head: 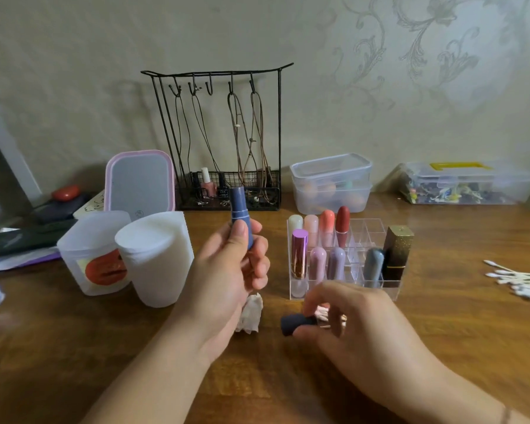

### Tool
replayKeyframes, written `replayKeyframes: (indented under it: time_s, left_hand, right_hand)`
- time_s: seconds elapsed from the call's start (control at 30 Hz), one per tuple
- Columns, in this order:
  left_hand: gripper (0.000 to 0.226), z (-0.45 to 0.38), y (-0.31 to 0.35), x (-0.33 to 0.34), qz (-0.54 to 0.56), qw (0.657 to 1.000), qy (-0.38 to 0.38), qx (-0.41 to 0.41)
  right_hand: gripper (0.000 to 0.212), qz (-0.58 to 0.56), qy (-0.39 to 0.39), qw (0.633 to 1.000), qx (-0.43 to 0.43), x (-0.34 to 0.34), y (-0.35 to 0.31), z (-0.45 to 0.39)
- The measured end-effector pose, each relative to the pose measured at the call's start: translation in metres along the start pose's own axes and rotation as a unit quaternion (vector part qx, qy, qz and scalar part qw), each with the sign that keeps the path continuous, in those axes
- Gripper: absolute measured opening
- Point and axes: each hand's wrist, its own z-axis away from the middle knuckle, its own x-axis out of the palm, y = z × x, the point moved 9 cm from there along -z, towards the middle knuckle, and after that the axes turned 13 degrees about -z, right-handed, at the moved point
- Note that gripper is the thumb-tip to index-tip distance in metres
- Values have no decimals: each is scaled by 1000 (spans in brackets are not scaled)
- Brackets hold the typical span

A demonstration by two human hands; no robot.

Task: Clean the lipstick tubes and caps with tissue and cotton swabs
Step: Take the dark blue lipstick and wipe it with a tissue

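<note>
Head view: my left grip (227, 270) grasps the upright tube (240, 215); my right grip (337, 313) pinches the cap (297, 323) on the desk (104, 347); next, I judge, recapping needs alignment.

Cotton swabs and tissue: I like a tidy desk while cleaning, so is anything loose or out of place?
Yes. The cotton swabs lie in a loose heap on the bare table at the right edge, in no container. A crumpled tissue lies on the table beside the left hand, which holds the blue lipstick tube upright.
</note>
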Motion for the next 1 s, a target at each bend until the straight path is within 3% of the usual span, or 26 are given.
replayKeyframes:
  time_s: [0.13,0.33,0.47,0.53,0.6,0.67,0.7,0.8,1.0]
  left_hand:
    - [22,-1,-5,-3,31,999,10,-19]
    - [19,0,-6,0,27,1000,10,-12]
    - [24,4,-3,4,5,1000,15,6]
    - [27,7,0,7,3,1000,14,20]
    - [32,11,0,14,30,999,-9,25]
    - [44,15,-4,28,63,996,-61,19]
    - [50,18,-7,36,77,993,-91,17]
    - [48,27,-9,54,103,980,-171,28]
    - [50,28,-4,57,10,982,-174,78]
  right_hand:
    - [35,112,30,993,-38,10,-6,-3]
    - [28,191,58,978,-67,13,-4,-6]
    - [22,187,76,976,-78,8,-1,-7]
    - [20,132,111,983,-64,-5,-3,-5]
    - [24,-26,143,989,-40,-21,-1,-2]
    - [28,-209,124,970,-26,-25,3,-2]
    - [29,-248,114,961,-33,-25,3,-1]
    - [40,-310,83,946,-43,-19,2,-3]
    - [43,-420,47,903,-79,-17,-4,-5]
